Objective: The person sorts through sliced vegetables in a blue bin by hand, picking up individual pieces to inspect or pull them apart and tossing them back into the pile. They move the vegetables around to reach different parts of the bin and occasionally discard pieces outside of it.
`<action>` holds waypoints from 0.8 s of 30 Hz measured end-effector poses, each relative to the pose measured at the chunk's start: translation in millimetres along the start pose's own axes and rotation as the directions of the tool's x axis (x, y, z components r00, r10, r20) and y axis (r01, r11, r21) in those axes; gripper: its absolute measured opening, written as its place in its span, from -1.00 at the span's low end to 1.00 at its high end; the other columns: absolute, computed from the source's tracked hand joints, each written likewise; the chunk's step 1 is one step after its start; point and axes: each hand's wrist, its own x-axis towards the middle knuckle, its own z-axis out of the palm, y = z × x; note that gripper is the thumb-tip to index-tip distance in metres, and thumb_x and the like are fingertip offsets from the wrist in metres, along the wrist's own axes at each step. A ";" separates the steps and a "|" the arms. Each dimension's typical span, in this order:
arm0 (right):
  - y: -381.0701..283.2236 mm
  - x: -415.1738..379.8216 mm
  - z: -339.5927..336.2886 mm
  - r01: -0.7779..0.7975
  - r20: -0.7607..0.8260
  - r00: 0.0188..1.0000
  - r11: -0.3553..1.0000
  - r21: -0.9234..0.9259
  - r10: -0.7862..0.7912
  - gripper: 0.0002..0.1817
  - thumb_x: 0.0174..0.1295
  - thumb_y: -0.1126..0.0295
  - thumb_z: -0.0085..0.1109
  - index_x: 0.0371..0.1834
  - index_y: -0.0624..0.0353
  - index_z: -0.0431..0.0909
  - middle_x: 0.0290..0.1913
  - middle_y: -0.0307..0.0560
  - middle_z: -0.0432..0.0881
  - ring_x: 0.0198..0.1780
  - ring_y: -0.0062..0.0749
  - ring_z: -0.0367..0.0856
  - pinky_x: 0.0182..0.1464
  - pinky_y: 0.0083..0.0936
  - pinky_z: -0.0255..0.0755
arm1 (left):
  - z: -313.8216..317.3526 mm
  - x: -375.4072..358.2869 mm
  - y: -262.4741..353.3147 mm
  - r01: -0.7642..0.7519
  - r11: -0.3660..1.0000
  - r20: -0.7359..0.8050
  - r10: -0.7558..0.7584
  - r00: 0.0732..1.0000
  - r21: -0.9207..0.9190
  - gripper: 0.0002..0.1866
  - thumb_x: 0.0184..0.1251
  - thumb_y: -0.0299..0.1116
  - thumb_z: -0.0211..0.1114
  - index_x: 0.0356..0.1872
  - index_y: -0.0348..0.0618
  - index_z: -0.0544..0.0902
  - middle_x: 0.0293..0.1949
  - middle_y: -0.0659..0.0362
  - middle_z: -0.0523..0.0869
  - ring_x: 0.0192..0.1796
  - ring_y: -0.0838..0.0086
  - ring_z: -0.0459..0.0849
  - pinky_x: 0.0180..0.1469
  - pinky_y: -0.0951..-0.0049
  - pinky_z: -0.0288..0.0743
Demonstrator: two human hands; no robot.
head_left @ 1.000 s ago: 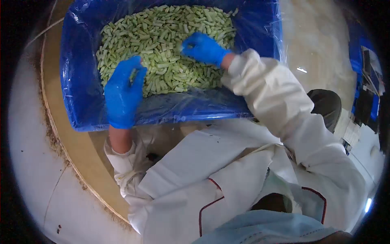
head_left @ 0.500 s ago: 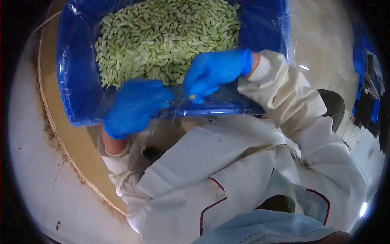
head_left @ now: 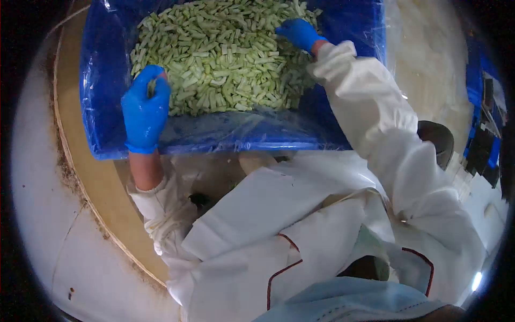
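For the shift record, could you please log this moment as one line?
left hand: pinching a green piece at near-left of cut green pieces | right hand: in pile, far right | blue-lined bin

Fisheye view, bright and even in the centre, fading to black vignette at all corners. Glare streaks shine on the blue plastic liner (head_left: pixel 230 134). Edges curve and soften; centre stays sharp.

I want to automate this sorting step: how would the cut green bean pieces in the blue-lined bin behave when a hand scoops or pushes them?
The cut green bean pieces look short and stiff, so they would probably keep their shape but spill loosely from the heap. They look light, likely easy to push aside. The left hand has its fingers curled around a few; the right hand rests on the pile.
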 end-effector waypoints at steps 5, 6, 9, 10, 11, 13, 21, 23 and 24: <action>-68.5 -23.9 -8.9 0.175 -0.232 0.958 0.984 0.011 -0.168 -0.72 0.09 0.22 0.07 -0.19 0.04 0.63 -0.19 0.04 0.61 -0.16 -0.02 0.56 -0.06 -0.20 0.43 | -0.3 1.1 -1.7 0.010 0.999 -0.106 -0.015 0.994 -0.050 -0.87 0.16 -0.46 0.21 -0.27 -0.22 0.60 -0.44 0.03 0.65 -0.39 0.57 0.55 -0.30 0.49 0.43; -87.2 -32.4 -4.5 0.251 -0.233 0.942 0.968 0.007 -0.242 -0.74 0.06 0.26 0.09 -0.19 0.02 0.63 -0.19 0.02 0.61 -0.15 -0.03 0.56 -0.05 -0.21 0.43 | -0.5 1.1 -1.0 0.012 1.000 -0.085 -0.014 0.996 -0.027 -0.87 0.16 -0.46 0.21 -0.27 -0.22 0.60 -0.43 0.03 0.66 -0.38 0.56 0.56 -0.29 0.50 0.44; -121.4 -44.9 27.9 0.617 -0.089 0.785 0.760 0.205 -0.613 -0.72 0.00 0.31 0.20 -0.17 0.02 0.61 -0.16 -0.04 0.56 -0.10 -0.08 0.50 -0.05 -0.29 0.41 | 0.4 0.2 -1.0 -0.002 1.000 -0.044 0.002 0.999 0.008 -0.86 0.15 -0.46 0.22 -0.26 -0.21 0.61 -0.40 0.03 0.67 -0.36 0.54 0.60 -0.28 0.50 0.45; -127.3 -50.5 40.1 0.610 -0.069 0.792 0.783 0.122 -0.607 -0.73 0.00 0.31 0.20 -0.19 0.04 0.61 -0.17 -0.02 0.56 -0.10 -0.08 0.50 -0.06 -0.29 0.41 | 1.7 -0.1 -2.2 -0.018 1.000 -0.041 0.018 0.999 -0.003 -0.85 0.15 -0.46 0.22 -0.25 -0.20 0.61 -0.39 0.03 0.67 -0.34 0.54 0.62 -0.27 0.50 0.46; -135.4 -56.8 47.4 0.601 -0.051 0.799 0.798 0.037 -0.599 -0.74 -0.01 0.32 0.21 -0.21 0.05 0.60 -0.18 0.00 0.56 -0.11 -0.08 0.50 -0.07 -0.29 0.41 | 2.4 -0.8 -2.8 -0.034 0.999 -0.037 0.034 0.999 -0.012 -0.85 0.15 -0.46 0.22 -0.25 -0.20 0.61 -0.38 0.03 0.67 -0.32 0.53 0.64 -0.26 0.50 0.46; -140.7 -57.9 52.0 0.542 0.068 0.839 0.821 -0.180 -0.539 -0.78 -0.05 0.31 0.24 -0.31 0.09 0.58 -0.20 0.04 0.55 -0.12 -0.10 0.51 -0.12 -0.29 0.41 | 4.7 -3.7 -1.4 -0.077 0.997 0.014 0.077 0.997 -0.011 -0.84 0.14 -0.46 0.22 -0.24 -0.19 0.60 -0.34 0.03 0.68 -0.30 0.43 0.67 -0.25 0.48 0.48; -161.2 -79.1 -15.6 0.273 0.078 0.933 0.829 0.487 -0.353 -0.75 -0.01 0.27 0.26 -0.37 0.19 0.49 -0.54 -0.03 0.51 -0.52 -0.29 0.46 -0.38 -0.39 0.38 | 14.6 -9.2 38.4 -0.172 0.966 0.288 0.111 0.951 0.195 -0.78 0.13 -0.31 0.28 -0.24 -0.20 0.63 -0.22 0.03 0.66 -0.15 0.19 0.64 -0.11 0.37 0.48; -178.7 -89.2 -44.7 0.226 0.114 0.930 0.788 0.573 -0.349 -0.73 -0.01 0.27 0.28 -0.33 0.20 0.51 -0.56 -0.08 0.50 -0.52 -0.48 0.42 -0.40 -0.49 0.37 | 22.3 -14.6 49.5 -0.215 0.938 0.384 0.099 0.918 0.272 -0.78 0.13 -0.28 0.29 -0.27 -0.19 0.63 -0.22 0.02 0.65 -0.18 0.14 0.63 -0.16 0.34 0.49; -180.2 -90.9 -49.7 0.227 0.112 0.925 0.763 0.605 -0.364 -0.74 -0.01 0.28 0.26 -0.32 0.19 0.51 -0.53 -0.05 0.52 -0.50 -0.43 0.47 -0.38 -0.47 0.39 | 21.8 -13.5 51.6 -0.201 0.957 0.428 0.095 0.899 0.209 -0.78 0.13 -0.27 0.29 -0.28 -0.20 0.63 -0.23 0.01 0.65 -0.19 0.14 0.63 -0.18 0.33 0.49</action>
